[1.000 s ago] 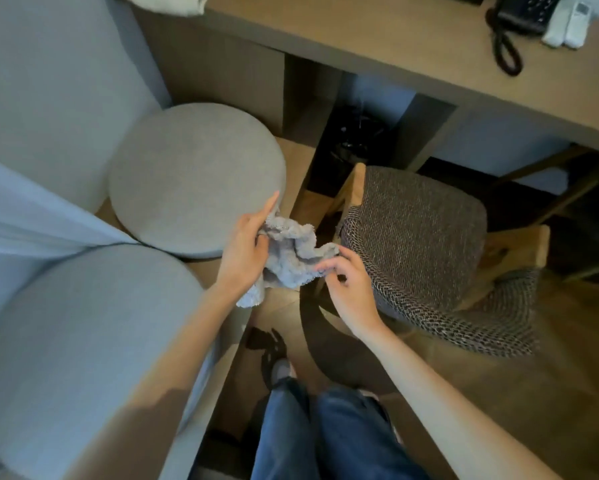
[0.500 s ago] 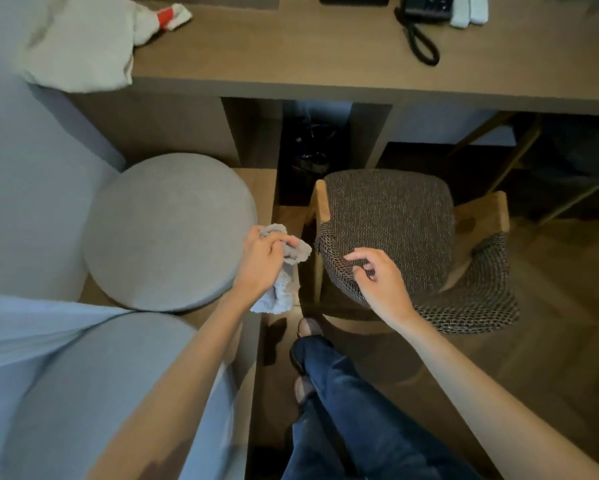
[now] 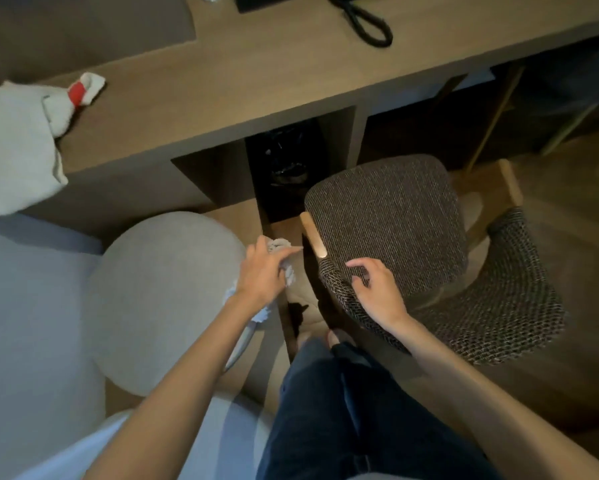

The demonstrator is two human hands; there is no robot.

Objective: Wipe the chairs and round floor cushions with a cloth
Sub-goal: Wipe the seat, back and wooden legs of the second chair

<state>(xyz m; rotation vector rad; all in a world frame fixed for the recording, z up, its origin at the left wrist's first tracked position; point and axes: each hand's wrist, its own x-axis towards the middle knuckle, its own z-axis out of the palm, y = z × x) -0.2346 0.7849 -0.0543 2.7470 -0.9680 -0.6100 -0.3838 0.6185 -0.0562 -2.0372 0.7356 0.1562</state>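
My left hand [image 3: 261, 273] grips a crumpled pale grey cloth [image 3: 280, 247] at the right edge of a round grey floor cushion [image 3: 163, 299]. Part of the cloth hangs below my wrist. To the right stands a dark woven chair [image 3: 395, 216] with wooden posts. My right hand [image 3: 377, 289] hovers over the chair's curved woven backrest [image 3: 464, 323], fingers loosely bent and holding nothing. A second grey cushion [image 3: 235, 434] shows at the bottom, mostly hidden by my arm and legs.
A long wooden desk [image 3: 256, 81] runs across the top with a black phone cord [image 3: 367, 22] and a white cloth bag [image 3: 14, 150] on it. A black bin [image 3: 284, 161] sits under the desk. A grey sofa [image 3: 24, 323] fills the left.
My right hand let go of the cloth and moved right over the chair's backrest. My left hand bunched the cloth up. The view swung toward the desk.
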